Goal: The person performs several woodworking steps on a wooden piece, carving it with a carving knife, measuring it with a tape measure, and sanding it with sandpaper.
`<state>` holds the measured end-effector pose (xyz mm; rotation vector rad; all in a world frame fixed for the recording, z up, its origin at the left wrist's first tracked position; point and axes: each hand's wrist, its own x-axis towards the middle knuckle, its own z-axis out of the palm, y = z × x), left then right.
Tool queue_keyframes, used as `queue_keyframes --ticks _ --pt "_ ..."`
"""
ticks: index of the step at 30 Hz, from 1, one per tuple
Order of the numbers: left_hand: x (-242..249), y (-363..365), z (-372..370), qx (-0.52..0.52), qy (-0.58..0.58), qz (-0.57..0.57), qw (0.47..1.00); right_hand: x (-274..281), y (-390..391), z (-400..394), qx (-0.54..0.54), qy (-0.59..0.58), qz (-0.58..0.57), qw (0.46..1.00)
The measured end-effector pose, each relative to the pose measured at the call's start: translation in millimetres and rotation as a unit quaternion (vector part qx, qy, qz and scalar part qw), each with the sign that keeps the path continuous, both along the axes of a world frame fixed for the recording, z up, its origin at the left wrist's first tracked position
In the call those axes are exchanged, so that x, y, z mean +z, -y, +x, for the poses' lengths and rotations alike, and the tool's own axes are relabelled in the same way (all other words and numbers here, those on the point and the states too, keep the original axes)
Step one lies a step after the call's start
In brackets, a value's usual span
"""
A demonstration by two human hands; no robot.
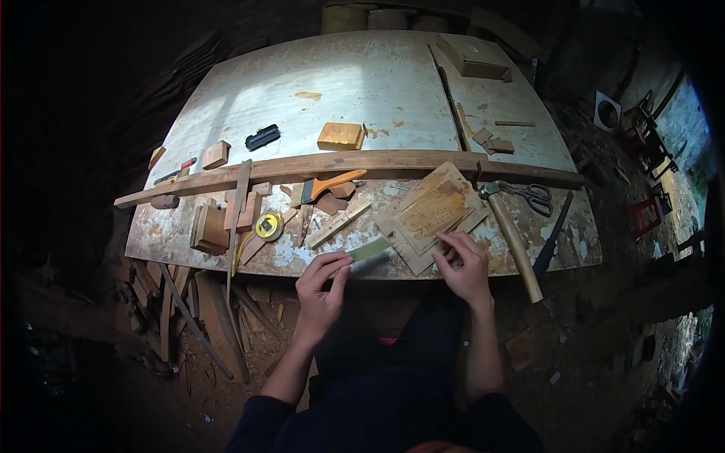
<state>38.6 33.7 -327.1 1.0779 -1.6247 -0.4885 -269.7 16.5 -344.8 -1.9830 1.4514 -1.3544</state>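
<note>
My left hand (322,285) is closed, pinching one end of a flat, greenish strip (370,249) between thumb and fingers. The strip's far end reaches toward the stacked wooden boards (434,208), which lie tilted at the bench's front edge. The top board has a worn, brownish face. Just by the boards' lower right edge is my right hand (464,266), its fingers bent and the thumb apart from the index finger. I see nothing held in it. To its right lies a hammer (515,245) with a wooden handle jutting over the edge.
A long wooden beam (347,162) crosses the worn workbench (279,83). On the near side are a tape measure (269,226), an orange-handled brush (328,186), scissors (538,199) and wood blocks (209,229). A cardboard box (473,58) stands at the back right.
</note>
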Motion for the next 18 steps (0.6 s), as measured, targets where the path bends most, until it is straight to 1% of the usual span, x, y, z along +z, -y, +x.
queue_keyframes --ticks 1,3,4,5,6,7,8,9,10,13,14,16,17,18 --pt "-1.9 -2.9 -6.4 -0.031 -0.063 0.051 0.996 10.7 -9.0 8.8 0.023 -0.014 0.011 1.000" --pt "-8.0 -7.8 -22.0 -0.093 -0.188 0.152 0.966 22.3 -16.4 27.0 0.056 -0.056 -0.050 0.996" --pt "-14.9 -8.2 -27.9 -0.144 -0.250 0.230 0.930 19.9 -19.5 34.7 0.050 -0.032 -0.042 0.997" --pt "-19.7 -11.4 -38.7 -0.152 -0.340 0.287 0.882 14.2 -22.3 39.3 0.044 -0.008 -0.035 0.998" --pt "-25.2 -10.1 -45.1 -0.167 -0.352 0.295 0.872 3.5 -23.3 40.3 0.032 0.055 -0.032 0.997" --pt "-29.6 -9.3 -50.7 -0.182 -0.363 0.304 0.862 -12.2 -25.1 38.0 0.039 0.147 -0.009 0.988" --pt "-31.2 -9.8 -56.9 -0.197 -0.379 0.313 0.848 -25.6 -26.6 34.8 0.046 0.238 0.015 0.970" --pt "-32.5 -10.3 -63.0 -0.212 -0.394 0.323 0.834 -37.1 -28.4 31.1 0.053 0.327 0.039 0.943" --pt "-34.1 -11.7 -68.5 -0.226 -0.410 0.334 0.818 -26.5 -35.0 34.9 0.074 0.409 0.076 0.906" --pt "-41.3 -14.8 -84.4 -0.266 -0.462 0.383 0.754 -40.0 -46.8 36.4 0.076 0.484 0.093 0.867" --pt "-41.2 -15.8 -89.1 -0.278 -0.449 0.394 0.752 -49.9 -50.4 32.9 0.056 0.478 0.083 0.873" --pt "-39.7 -8.7 -91.0 -0.301 -0.318 0.371 0.819 -69.0 -58.3 22.9 0.013 0.465 0.064 0.883" --pt "-36.6 -2.4 -91.6 -0.310 -0.250 0.356 0.845 -61.8 -59.4 21.5 -0.013 0.474 0.041 0.879" --pt "-31.2 4.5 -91.9 -0.297 -0.207 0.313 0.878 -52.8 -60.0 19.0 -0.039 0.483 0.018 0.875"
